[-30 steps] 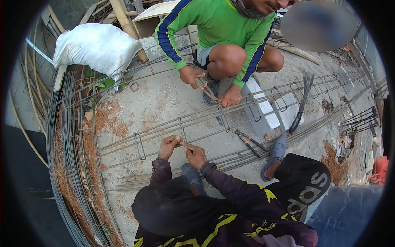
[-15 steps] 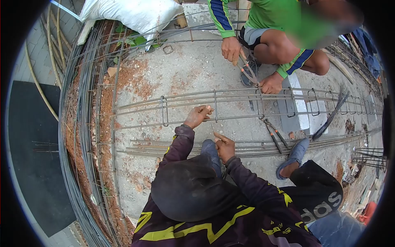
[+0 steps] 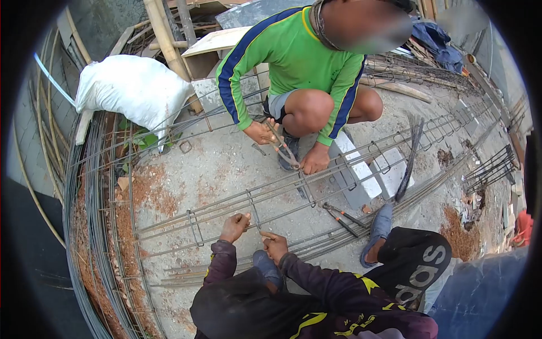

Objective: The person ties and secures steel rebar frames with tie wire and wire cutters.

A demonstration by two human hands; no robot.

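My left hand [image 3: 235, 227] is closed in a pinch beside the long rebar cage [image 3: 226, 202], near a rectangular stirrup [image 3: 252, 208]; what its fingertips hold is too small to make out. Just below and to the right, my right hand [image 3: 275, 247] is closed with the index finger pointing toward that stirrup's lower end. A thin wire seems to run from its fingertips, though it barely shows. Red-handled pincers [image 3: 342, 219] lie on the concrete to the right. A bundle of dark tie wire [image 3: 410, 158] rests across the cage's right part.
Opposite me a squatting person in a green shirt [image 3: 299, 53] works pincers [image 3: 284, 149] on the cage. Light blocks [image 3: 354, 165] stand under the cage. Loose rebars [image 3: 316, 248] lie by my feet. A white sack [image 3: 130, 93] and long bars [image 3: 84, 226] are at left.
My view has turned and tilted up, showing more of the other person and the background. Both my hands stay close together at the cage, still pinched. The other person's pincers remain at the cage.
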